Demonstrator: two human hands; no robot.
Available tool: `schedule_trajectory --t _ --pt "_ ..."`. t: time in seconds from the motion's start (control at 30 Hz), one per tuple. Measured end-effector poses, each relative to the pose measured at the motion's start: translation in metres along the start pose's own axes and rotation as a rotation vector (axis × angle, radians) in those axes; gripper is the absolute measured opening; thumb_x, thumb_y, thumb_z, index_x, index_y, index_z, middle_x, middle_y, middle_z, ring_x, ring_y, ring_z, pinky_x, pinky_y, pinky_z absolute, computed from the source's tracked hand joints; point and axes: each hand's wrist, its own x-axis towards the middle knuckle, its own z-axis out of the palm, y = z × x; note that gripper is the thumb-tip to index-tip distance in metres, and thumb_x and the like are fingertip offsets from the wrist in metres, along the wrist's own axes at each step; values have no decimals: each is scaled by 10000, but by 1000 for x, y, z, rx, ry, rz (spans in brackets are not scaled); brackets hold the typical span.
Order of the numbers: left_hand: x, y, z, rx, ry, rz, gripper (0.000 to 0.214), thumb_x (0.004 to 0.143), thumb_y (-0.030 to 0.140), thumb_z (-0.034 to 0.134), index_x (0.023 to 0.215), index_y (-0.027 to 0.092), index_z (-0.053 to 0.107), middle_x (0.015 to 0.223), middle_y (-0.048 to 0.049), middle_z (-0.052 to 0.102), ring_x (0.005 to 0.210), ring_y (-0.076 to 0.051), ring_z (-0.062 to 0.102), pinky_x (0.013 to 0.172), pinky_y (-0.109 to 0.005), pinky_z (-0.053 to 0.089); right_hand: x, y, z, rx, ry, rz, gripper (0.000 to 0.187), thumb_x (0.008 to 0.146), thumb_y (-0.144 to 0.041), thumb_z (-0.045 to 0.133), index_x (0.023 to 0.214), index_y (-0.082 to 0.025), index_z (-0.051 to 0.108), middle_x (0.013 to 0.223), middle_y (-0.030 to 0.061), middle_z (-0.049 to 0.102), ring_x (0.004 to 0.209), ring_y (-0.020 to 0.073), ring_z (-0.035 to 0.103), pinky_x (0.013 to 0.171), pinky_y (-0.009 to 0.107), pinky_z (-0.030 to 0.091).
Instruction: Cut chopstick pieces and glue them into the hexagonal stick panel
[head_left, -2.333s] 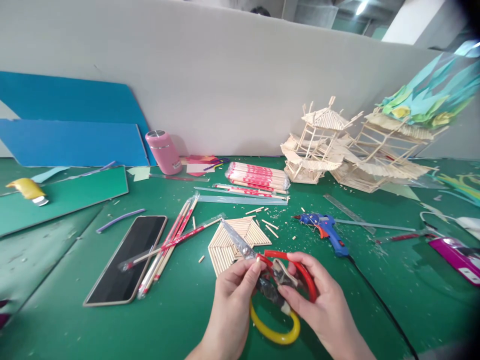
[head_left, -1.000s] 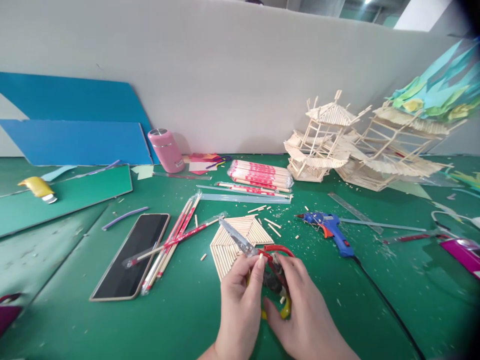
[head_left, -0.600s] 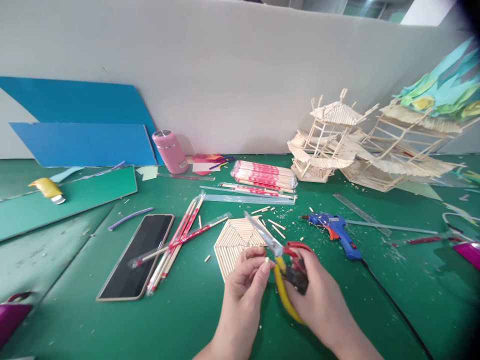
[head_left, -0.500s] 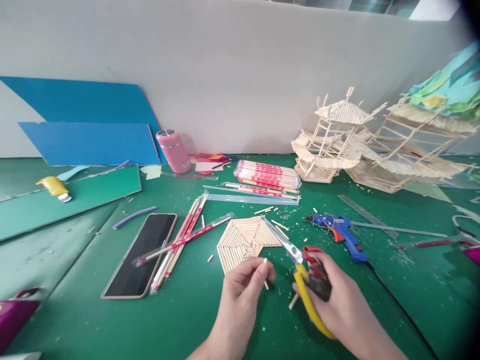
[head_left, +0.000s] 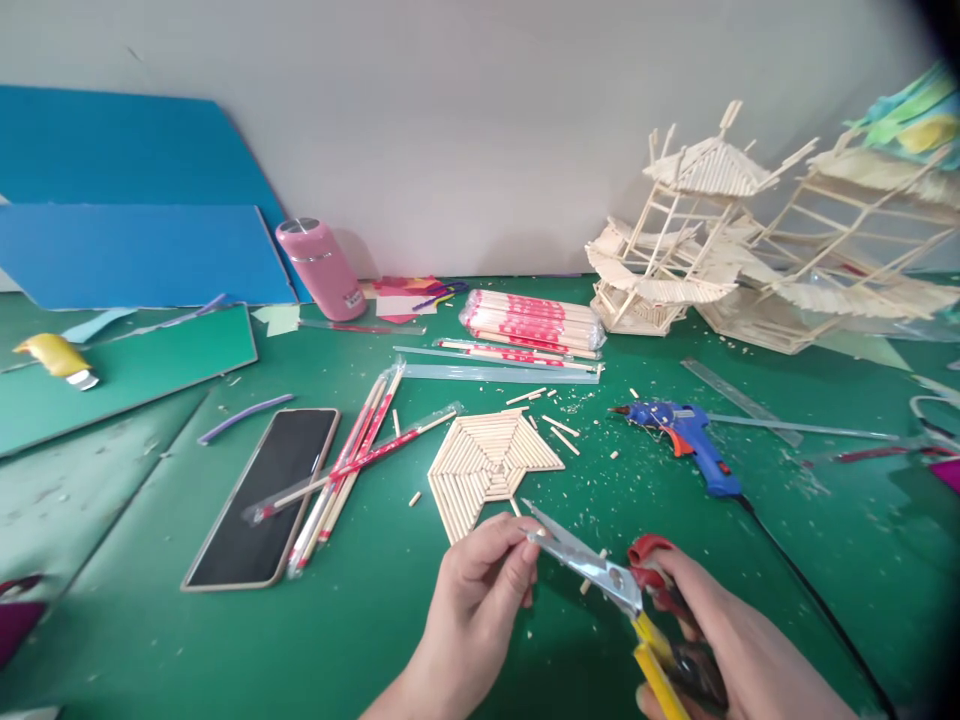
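Note:
My left hand pinches a short wooden stick between thumb and fingers, most of it hidden by them. My right hand grips scissors with red and yellow handles. Their blades are parted, with the tips right at the left fingertips and the stick; whether they touch it I cannot tell. Just beyond the left hand, a web-like flat panel of wooden sticks lies on the green table. A loose stick piece lies partly behind the scissors.
A blue glue gun lies right, its cord running to the front. A phone and wrapped chopsticks lie left. Behind stand a pink bottle, a chopstick bundle and stick-built towers. Wood scraps litter the table.
The scissors have swung from over the stick panel down to my left fingertips, and their blades have parted. My left hand still pinches the stick. The camera view has shifted slightly.

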Motion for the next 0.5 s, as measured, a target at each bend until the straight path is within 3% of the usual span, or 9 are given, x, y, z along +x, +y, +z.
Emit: schedule_trajectory --t 0.27,0.5 --pt "-3 -2 -3 151 -85 74 176 860 229 480 755 191 616 636 -5 487 562 -119 472 513 -212 397 -7 2 5 -43 -29 -27 664 627 -335 654 1220 -228 377 988 107 650 782 254 667 600 300 579" --pt "-1 0 -4 234 -117 131 195 864 200 465 734 180 609 647 -24 530 582 -131 496 536 -215 400 -9 7 6 -84 4 -121 690 632 -313 656 1255 -235 371 1094 119 629 877 264 657 651 276 580"
